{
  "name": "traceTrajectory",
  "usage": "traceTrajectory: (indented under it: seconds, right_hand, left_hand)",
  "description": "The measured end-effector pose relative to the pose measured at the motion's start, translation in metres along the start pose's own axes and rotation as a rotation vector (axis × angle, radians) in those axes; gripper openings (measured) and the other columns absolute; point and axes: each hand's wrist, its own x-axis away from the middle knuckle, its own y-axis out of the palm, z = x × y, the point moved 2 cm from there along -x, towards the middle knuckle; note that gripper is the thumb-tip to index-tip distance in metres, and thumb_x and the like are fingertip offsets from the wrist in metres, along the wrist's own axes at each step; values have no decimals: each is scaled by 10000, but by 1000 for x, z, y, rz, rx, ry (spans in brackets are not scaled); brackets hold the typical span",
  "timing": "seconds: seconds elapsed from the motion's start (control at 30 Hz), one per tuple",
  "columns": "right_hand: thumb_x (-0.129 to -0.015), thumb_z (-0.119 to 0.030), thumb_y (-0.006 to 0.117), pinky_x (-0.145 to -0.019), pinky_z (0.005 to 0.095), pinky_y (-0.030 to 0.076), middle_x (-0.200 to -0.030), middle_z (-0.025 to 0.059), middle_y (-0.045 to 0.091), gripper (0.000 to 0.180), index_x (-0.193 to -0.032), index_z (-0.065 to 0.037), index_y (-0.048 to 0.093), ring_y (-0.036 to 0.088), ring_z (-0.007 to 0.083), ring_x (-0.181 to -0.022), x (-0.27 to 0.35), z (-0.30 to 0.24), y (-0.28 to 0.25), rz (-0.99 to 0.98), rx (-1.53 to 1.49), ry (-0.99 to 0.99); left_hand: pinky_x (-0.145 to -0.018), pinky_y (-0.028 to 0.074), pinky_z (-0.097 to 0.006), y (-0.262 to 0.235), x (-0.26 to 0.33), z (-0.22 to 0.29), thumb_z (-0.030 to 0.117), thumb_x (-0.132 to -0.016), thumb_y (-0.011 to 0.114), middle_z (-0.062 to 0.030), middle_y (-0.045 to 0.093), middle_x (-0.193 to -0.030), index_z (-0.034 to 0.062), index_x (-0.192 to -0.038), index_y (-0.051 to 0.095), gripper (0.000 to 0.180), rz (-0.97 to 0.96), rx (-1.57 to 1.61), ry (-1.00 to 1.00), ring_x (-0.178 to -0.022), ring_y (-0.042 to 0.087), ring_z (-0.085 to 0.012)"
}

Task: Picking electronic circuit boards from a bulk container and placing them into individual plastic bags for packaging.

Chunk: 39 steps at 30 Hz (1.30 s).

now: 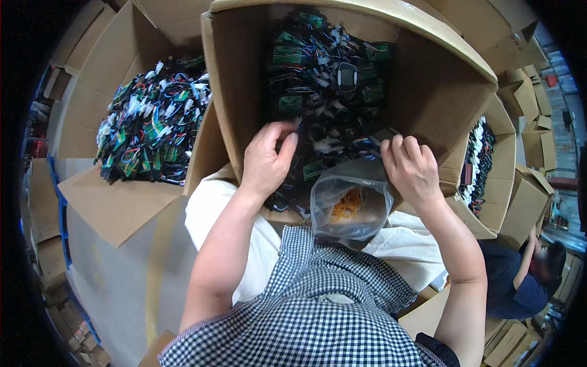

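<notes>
In front of me a deep cardboard box point(428, 98) holds a heap of green circuit boards point(290, 55) with thin coloured wires and white plugs. My left hand point(266, 159) is over the box's near left part, fingers curled, with a small pale piece blurred at the fingertips. On the right, my right hand point(411, 168) has its fingers bent inward beside dark pieces and wires; its grip is partly hidden. Between my wrists an open clear plastic bag point(321, 205) contains orange rubber bands point(347, 205). Among the boards lies a grey-framed rectangular piece point(347, 77).
At the left another open box point(79, 125) is heaped with wired boards point(153, 131). A third box point(504, 147) with similar wiring stands on the right. A co-worker in dark clothes point(513, 287) sits at the lower right. Stacked cartons point(538, 140) line the far right.
</notes>
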Motion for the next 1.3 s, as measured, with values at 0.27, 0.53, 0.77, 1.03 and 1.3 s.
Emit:
traceTrajectory:
  seconds: [0.27, 0.53, 0.77, 1.03, 1.3]
  right_hand:
    - [-760, -179, 624, -712, 265, 512, -1087, 75, 569, 261, -1005, -91, 644, 525, 216, -1036, 19, -38, -83, 224, -237, -242]
    - [-729, -85, 684, -695, 317, 543, -910, 151, 670, 246, -967, -34, 645, 665, 277, -819, 56, -39, -104, -331, -854, 18]
    - [-710, -81, 745, -738, 347, 525, -919, 189, 669, 399, -1075, 21, 619, 669, 282, -846, 39, -37, -95, -314, -1471, 88]
    - [-662, -126, 792, -872, 368, 476, -1130, 152, 596, 520, -1130, -3, 603, 578, 307, -1038, 46, -52, -84, -117, -1160, 173]
    - [-771, -83, 689, -871, 315, 501, -1092, 194, 639, 433, -1182, 12, 588, 640, 280, -988, 50, -69, -42, -56, -1916, 451]
  left_hand:
    - [-826, 469, -328, 29, 50, 50, 240, -782, 738, -121, 602, -1026, 28, -1193, 479, 530, -542, 423, -87, -947, 578, -212]
    - [-734, 557, -299, -2, 85, 19, 240, -877, 654, -105, 616, -1006, 58, -1101, 411, 377, -82, 789, -435, -819, 664, -186]
    - [-795, 487, -265, 20, 120, 58, 462, -916, 532, -18, 570, -1028, 114, -1157, 451, 431, -679, 942, -559, -951, 573, -103]
    - [-612, 530, -250, 19, 133, 70, 102, -841, 677, -90, 605, -948, 84, -1257, 335, 539, -682, 772, -590, -773, 651, -147]
    - [-734, 536, -291, 19, 118, 71, 131, -802, 727, -91, 560, -1068, 60, -1242, 358, 578, -580, 777, -606, -853, 633, -167]
